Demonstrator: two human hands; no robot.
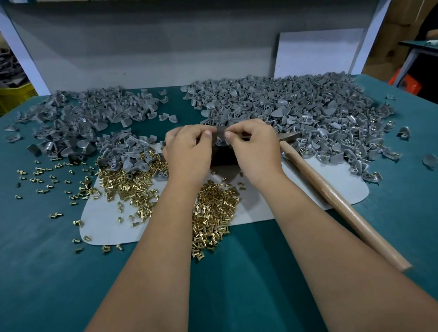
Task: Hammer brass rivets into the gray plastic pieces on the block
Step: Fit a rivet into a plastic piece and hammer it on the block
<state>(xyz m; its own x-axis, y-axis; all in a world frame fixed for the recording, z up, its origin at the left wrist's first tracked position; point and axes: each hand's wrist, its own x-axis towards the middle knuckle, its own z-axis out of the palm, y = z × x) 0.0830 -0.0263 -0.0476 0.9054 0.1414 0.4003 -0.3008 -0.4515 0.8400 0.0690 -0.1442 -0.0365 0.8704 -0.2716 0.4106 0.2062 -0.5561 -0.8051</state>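
A gray plastic piece (221, 140) is seen on top of the dark block (223, 157), between the two hands and just below their fingertips. The left hand (189, 152) is held over the left side of the block with its fingers curled inward; its thumb and forefinger are brought close together above the piece, but whether anything is pinched there cannot be told. The right hand (254, 146) is curled in the same manner on the right side, its fingertips drawn together just above the piece; what, if anything, is gripped cannot be told.

The block is set on a pale mat (103, 223), which is laid on the green table cover (36, 274). Brass rivets (214, 216) are heaped on the mat between the forearms, and more are scattered to the left. A hammer (343, 202) is laid to the right of the right hand, its wooden handle pointing toward the near right, held by neither hand. A large heap of gray pieces (300, 105) is spread behind and to the right, and a second heap (81, 117) lies at the far left.
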